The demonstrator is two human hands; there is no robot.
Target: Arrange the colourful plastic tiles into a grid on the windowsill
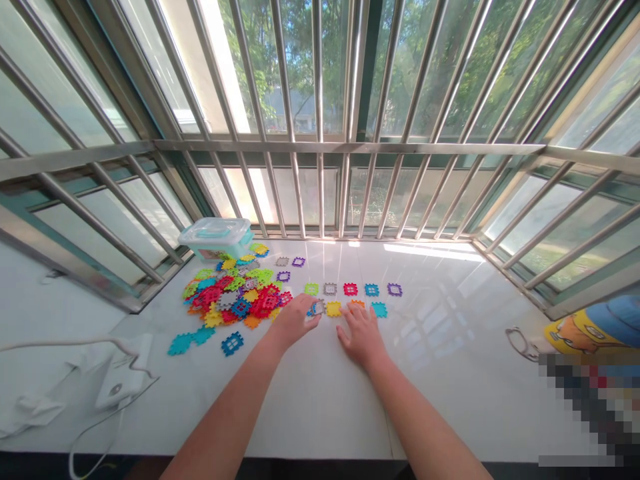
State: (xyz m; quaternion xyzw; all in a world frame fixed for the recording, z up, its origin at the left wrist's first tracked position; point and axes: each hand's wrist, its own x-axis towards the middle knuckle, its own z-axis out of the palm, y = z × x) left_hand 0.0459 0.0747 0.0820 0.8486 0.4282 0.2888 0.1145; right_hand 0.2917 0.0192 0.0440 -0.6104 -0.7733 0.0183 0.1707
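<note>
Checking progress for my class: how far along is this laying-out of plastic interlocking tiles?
Done: a spaced row of five tiles runs green, grey, red, blue, purple. In hand: the left hand reaches a grey tile in a second row, while the right hand rests beside a yellow tile and an orange tile. Remaining: a mixed heap of tiles by the clear plastic box.

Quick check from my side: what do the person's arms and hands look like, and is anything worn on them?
The left hand and right hand are bare, without gloves. The left forearm and right forearm show no sleeves, watch or cables.
</note>
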